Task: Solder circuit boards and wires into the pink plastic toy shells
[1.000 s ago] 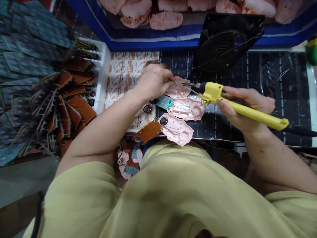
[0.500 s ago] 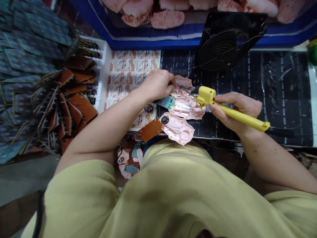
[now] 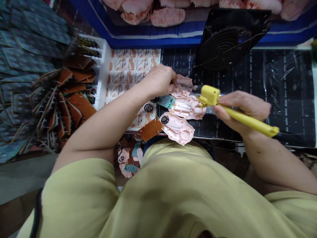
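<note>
My right hand (image 3: 244,107) is wrapped around the handle of a yellow soldering gun (image 3: 210,95). The gun's front end points left at the farthest pink plastic shell (image 3: 184,82). At that shell's left end, my left hand (image 3: 162,81) has its fingers bent and pressed together; whatever they pinch is hidden. Nearer to me lies a second pink shell (image 3: 188,107) with thin wires inside and a green circuit board (image 3: 165,101) at its left. A third pink shell (image 3: 182,129) holds a round black speaker (image 3: 164,119), with a brown circuit board (image 3: 151,129) beside it.
A black fan (image 3: 223,46) stands behind the work, before a blue bin (image 3: 153,41) of pink shells. To the left, many circuit boards (image 3: 34,49) are piled by a white foam tray (image 3: 105,62). Another loose speaker (image 3: 148,107) rests on the printed sheet (image 3: 121,74).
My right hand and the soldering gun have shifted slightly right, drawing the tip back from the far shell. My left hand stays at about the same spot.
</note>
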Tool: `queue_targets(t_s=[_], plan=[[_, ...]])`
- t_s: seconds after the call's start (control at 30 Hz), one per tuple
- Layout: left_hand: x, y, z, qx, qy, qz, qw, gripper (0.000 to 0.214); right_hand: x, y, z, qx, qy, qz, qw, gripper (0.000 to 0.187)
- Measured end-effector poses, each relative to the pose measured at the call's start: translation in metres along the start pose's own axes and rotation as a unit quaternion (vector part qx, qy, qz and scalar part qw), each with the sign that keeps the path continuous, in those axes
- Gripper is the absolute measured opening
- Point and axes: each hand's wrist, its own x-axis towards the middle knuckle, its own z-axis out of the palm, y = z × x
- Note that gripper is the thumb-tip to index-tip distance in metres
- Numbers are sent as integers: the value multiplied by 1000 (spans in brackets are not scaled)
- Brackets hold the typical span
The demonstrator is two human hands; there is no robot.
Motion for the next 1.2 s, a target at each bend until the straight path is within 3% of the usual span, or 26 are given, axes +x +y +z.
queue_targets(t_s=[0.1, 0.2, 0.33, 0.5, 0.6, 0.73, 0.83, 0.87, 0.97, 1.03, 1.2], plan=[[0, 0, 0, -10, -2, -3, 1000, 26, -4, 0, -9, -31, 63, 10, 997, 27], [0, -2, 0, -10, 3, 7, 1000, 29, -13, -2, -16, -78, 42, 50, 995, 29], [0, -2, 0, -6, 5, 13, 1000, 32, -23, -7, -18, -98, 28, 110, 989, 49], [-1, 2, 0, 4, 0, 12, 1000, 33, -28, -18, -22, -144, 71, 49, 986, 55], [-8, 6, -5, 14, -8, 3, 1000, 35, -32, -28, -28, -148, 42, 40, 987, 57], [-16, 7, -14, 13, 41, -4, 999, 41, -39, -38, -30, -146, -13, 28, 989, 41], [-12, 2, -9, -12, 47, 28, 998, 47, -44, -41, -17, -111, -70, 5, 991, 25], [-8, -1, -4, -20, 34, 43, 998, 51, -46, -41, -9, -95, -88, 0, 992, 27], [2, -7, 14, -29, 0, 75, 997, 62, -53, -44, 20, -70, -132, 13, 989, 59], [3, -10, 22, -25, -8, 77, 997, 66, -59, -45, 37, -83, -155, 28, 984, 70], [-20, -19, 22, -12, -26, 89, 996, 67, -65, -49, 56, -110, -178, 16, 978, 58]])
